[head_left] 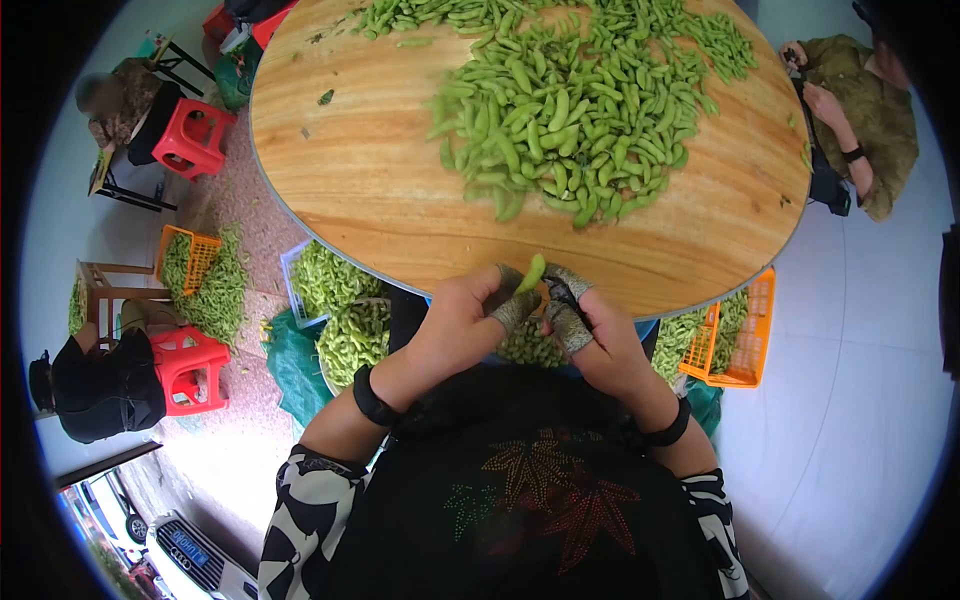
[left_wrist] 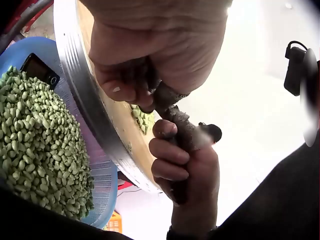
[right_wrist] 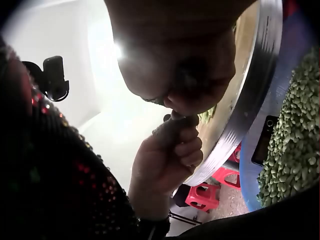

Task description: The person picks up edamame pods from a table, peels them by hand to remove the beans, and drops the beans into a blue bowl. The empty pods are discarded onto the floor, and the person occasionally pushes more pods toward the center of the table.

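Note:
Just off the near edge of the round wooden table, a green edamame pod stands upright between my hands. My left hand pinches it between thumb and forefinger, both covered in grey wraps. My right hand, its fingertips wrapped in grey and black, meets it from the other side with curled fingers at the pod's lower end. Both wrist views show the fingertips together, with the pod itself hidden there. A heap of edamame pods lies on the table. Below my hands, a blue basin holds shelled beans.
A black handheld device lies at the basin's edge. Pods fill a pale crate at left and an orange basket at right. Other people sit around, near red stools. A green sack lies on the floor.

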### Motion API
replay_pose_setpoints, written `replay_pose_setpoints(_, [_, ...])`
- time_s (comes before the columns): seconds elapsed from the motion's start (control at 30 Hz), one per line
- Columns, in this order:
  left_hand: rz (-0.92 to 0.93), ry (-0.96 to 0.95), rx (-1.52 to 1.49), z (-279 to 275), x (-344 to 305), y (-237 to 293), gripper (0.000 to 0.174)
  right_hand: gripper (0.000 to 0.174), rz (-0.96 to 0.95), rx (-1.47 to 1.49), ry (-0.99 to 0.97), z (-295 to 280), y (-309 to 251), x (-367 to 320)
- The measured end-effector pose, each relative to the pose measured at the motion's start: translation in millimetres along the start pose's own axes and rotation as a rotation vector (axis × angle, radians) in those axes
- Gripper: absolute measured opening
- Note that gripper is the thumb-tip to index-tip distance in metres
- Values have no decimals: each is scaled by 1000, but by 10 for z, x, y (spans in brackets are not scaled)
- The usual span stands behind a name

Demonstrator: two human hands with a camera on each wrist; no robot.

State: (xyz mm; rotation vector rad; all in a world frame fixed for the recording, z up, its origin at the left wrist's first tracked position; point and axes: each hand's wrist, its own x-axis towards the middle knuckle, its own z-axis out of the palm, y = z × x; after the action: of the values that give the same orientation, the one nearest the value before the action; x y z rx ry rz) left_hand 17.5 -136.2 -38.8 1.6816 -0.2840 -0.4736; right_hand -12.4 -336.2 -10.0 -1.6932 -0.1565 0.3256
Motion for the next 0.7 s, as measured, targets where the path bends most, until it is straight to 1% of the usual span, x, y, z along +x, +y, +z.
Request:
replay_pose_setpoints(0.03, [11,-11,22,0,-9,0,17,33,-5,0,1,-1,-3,7])
replay_pose_setpoints(0.1, [23,-23,45,-1,-15,18,17,32,46,-35,-34,-4,-2,5])
replay_pose_setpoints(0.17, [39,-17,198,-11,-23,80,17,33,59,-26,-40,-14,9,2])
replay_pose_setpoints(0.3, [92,5,323,35,-3,184,16,34,102,40,-38,-27,31,-16])
replay_pose_setpoints(0.37, [423,98,635,70,15,155,17,35,133,62,-28,-11,88,-3])
replay_pose_setpoints(0.4, [423,93,634,101,-1,136,17,36,168,86,-21,1,104,-5])
replay_pose_setpoints(0.43, [423,114,730,136,-27,113,18,36,171,89,-17,5,104,-4])
replay_pose_setpoints(0.47, [422,135,827,155,-49,99,19,35,273,258,-34,5,105,10])
replay_pose_setpoints(0.5, [420,128,827,149,-51,101,19,33,373,430,-50,3,108,29])
replay_pose_setpoints(0.53, [401,111,764,126,-34,115,15,33,372,436,-45,-31,106,55])
replay_pose_setpoints(0.57, [381,95,699,105,-21,134,13,31,476,643,-123,-98,98,69])
replay_pose_setpoints(0.6, [383,90,699,63,-18,206,13,29,577,846,-203,-157,84,63])
replay_pose_setpoints(0.63, [85,-46,232,5,-17,321,14,29,574,846,-199,-203,54,46])
replay_pose_setpoints(0.67, [-213,-177,-238,-22,-7,384,15,27,586,918,-283,-249,13,32])
replay_pose_setpoints(0.7, [-210,-180,-238,-11,3,361,15,25,599,989,-369,-277,-20,22])
